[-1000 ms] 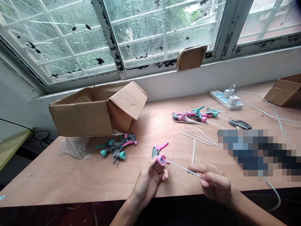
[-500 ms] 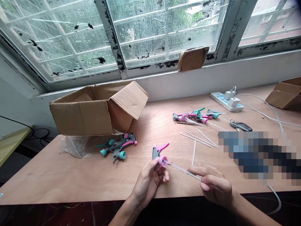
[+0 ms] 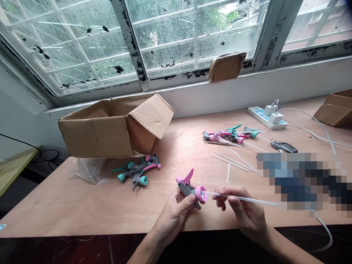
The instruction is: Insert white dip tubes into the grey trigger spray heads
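Note:
My left hand (image 3: 174,212) is closed around a grey and pink trigger spray head (image 3: 187,187), whose pink collar faces right. A clear plastic tube (image 3: 255,200) reaches from the collar out to the right. My right hand (image 3: 244,209) pinches this tube between thumb and fingers, a short way from the collar. How deep the tube sits inside the collar is hidden. Several loose clear tubes (image 3: 230,161) lie on the table beyond my right hand. To the left rests a group of grey spray heads (image 3: 137,169) with teal and pink parts.
An open cardboard box (image 3: 95,137) stands back left, with a clear plastic bag (image 3: 92,171) below it. Spray heads with tubes (image 3: 231,135) lie at the back. Farther right are a power strip (image 3: 266,118), keys (image 3: 283,146), another box (image 3: 335,108) and a blurred patch.
My left hand has turned the spray head, so its collar sits farther right. My right hand now grips the tube nearer the collar, and the tube's free end extends past my hand.

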A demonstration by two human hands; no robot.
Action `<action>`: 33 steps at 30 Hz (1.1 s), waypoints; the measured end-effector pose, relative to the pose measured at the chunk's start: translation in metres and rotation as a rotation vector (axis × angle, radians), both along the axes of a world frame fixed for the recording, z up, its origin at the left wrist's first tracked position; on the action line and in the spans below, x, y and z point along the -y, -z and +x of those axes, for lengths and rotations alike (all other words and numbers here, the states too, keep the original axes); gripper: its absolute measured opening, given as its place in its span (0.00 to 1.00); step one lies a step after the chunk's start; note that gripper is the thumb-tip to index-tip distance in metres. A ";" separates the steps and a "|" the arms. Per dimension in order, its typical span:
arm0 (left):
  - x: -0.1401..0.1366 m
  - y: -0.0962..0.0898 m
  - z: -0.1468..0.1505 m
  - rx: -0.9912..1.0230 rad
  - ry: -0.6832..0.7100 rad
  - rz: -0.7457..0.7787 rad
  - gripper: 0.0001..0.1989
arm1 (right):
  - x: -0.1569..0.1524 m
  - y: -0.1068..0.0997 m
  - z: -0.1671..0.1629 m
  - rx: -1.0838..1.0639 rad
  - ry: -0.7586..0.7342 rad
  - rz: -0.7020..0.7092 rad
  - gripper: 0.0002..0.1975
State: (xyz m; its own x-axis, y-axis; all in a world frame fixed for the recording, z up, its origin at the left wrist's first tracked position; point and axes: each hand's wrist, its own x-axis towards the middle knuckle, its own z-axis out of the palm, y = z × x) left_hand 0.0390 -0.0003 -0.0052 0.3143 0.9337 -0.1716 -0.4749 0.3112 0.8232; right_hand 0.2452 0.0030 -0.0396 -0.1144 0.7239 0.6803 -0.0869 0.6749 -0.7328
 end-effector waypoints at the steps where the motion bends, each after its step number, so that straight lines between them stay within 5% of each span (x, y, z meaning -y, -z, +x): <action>1: 0.000 0.001 0.000 0.001 -0.006 -0.008 0.11 | 0.000 0.001 0.000 0.003 -0.011 0.005 0.11; 14: 0.004 -0.004 0.002 -0.029 0.114 0.048 0.11 | -0.003 0.005 0.000 0.022 -0.040 0.028 0.09; 33: 0.002 0.006 0.002 0.080 0.078 0.051 0.11 | -0.004 -0.001 -0.010 0.111 -0.077 0.003 0.11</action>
